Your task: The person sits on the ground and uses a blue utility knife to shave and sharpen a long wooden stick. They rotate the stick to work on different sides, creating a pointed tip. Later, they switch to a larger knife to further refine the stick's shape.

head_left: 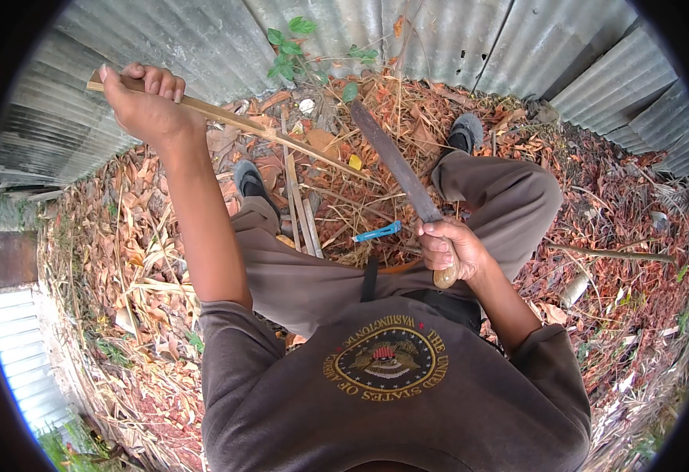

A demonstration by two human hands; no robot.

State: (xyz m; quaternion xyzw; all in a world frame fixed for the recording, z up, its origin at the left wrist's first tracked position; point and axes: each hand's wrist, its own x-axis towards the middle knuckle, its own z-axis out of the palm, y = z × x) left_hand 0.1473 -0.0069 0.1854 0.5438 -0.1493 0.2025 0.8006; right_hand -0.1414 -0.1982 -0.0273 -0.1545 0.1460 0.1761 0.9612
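Note:
My left hand (149,106) is raised at the far left, its fingers closed round the upper end of a long split bamboo strip (242,122). The strip slants down to the right toward the leaf-covered ground between my feet. In my right hand (451,250), a machete (396,165) is gripped by its wooden handle, its dark blade pointing up and to the left. The blade is apart from the strip. Between my legs is a blue utility knife (377,231). Several more bamboo strips (293,197) lie beside my left leg.
Corrugated metal sheets (455,47) form a wall close in front and to the sides. Dry leaves (156,252) cover the ground. A small green plant (288,51) grows by the wall. At right lie a thin stick (612,253) and a pale cylindrical piece (574,289).

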